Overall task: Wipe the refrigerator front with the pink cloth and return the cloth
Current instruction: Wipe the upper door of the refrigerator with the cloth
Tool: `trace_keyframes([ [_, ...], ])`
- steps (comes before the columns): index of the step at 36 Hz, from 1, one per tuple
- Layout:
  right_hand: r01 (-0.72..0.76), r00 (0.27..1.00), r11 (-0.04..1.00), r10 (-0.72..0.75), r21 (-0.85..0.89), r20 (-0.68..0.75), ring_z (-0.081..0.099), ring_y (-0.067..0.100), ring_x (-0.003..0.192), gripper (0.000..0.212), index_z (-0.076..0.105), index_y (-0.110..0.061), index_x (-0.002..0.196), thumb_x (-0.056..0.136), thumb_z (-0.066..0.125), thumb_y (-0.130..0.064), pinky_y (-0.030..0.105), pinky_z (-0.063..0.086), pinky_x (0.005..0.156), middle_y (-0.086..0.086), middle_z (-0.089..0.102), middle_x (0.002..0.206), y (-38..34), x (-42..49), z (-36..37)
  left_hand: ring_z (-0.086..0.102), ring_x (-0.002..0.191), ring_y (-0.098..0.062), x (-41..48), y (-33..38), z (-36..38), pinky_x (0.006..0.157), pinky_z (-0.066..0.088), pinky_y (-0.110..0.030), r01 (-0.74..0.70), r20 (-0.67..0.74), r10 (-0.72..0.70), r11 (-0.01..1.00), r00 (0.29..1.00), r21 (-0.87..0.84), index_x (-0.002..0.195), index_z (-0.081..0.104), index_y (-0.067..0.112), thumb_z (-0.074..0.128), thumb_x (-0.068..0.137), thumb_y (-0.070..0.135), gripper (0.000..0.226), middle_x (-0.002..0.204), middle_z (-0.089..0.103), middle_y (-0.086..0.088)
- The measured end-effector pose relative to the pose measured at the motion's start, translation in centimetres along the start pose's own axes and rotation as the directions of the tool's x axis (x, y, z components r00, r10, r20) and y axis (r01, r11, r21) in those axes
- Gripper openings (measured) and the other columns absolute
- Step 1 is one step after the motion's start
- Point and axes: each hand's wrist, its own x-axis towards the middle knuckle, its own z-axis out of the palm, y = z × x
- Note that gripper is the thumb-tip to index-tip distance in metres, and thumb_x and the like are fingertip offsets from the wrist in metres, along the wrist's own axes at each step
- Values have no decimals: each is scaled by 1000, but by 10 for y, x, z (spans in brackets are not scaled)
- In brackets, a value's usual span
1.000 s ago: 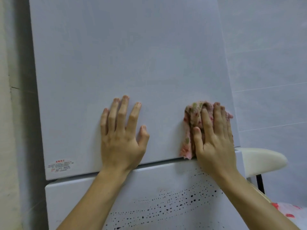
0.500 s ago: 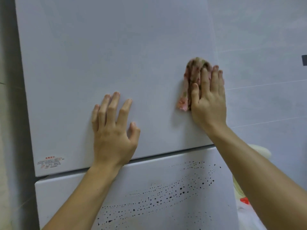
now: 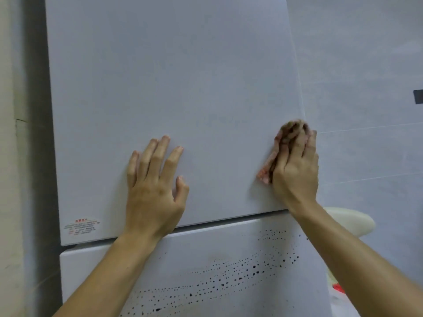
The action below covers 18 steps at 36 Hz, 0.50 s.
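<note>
The right hand lies over the bunched pink cloth, fingers spread on top and pressing it to the refrigerator's upper door near the door's right edge, a little above the seam. It seems to push the cloth rather than clench it (the fingertips are blurred). The left hand is released, palm and straight fingers flat on the same door. That probably steadies the door, and it is worth keeping there. To wipe well, I would press evenly, overlap the strokes, carry each one off the edge, and turn the cloth to a fresh face before doing the speckled lower door. The only writing is a sticker at the upper door's lower left corner, with a red heading over fine print too small to read.
</note>
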Motion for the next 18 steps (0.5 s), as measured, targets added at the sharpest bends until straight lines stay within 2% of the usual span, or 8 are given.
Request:
trace_keyframes([
  [5,28,998,999,-30,-41,-55,-3,40,161,69,18,-17,167,103,20,-44,55,-2,129,17,3,174,-52,53,18,19,160,-30,3,-32,-17,131,-1,-43,111,-32,-109,992,994,67,157,43,16,38,99,32,60,171,27,-9],
  [8,46,997,995,-51,-86,-59,-6,39,161,67,18,-23,167,103,20,-43,58,-6,128,13,2,175,-68,54,29,21,159,-30,5,-50,-23,130,-1,-40,174,-57,-170,981,984,82,158,42,15,37,100,32,60,170,29,-9],
  [12,190,979,978,-196,-85,-64,5,42,160,62,30,-23,164,106,29,-42,62,2,128,16,14,174,-89,26,45,24,158,-31,3,-63,-27,130,8,-44,169,-61,-164,981,985,93,158,41,14,38,100,29,59,169,32,-11],
  [15,377,919,923,-383,-69,-97,19,47,157,58,42,-19,159,107,42,-43,61,14,128,20,29,168,-104,-20,61,24,158,-31,-1,-64,-28,130,9,-45,167,-61,-162,982,985,85,158,41,15,41,100,26,60,169,31,-10],
  [18,513,858,858,-513,0,-25,16,39,160,58,44,-22,159,107,47,-48,55,15,130,16,26,170,-111,-78,68,23,158,-29,-4,-65,-28,129,13,-49,187,-56,-184,980,981,63,159,39,16,41,99,27,61,170,30,-9],
])
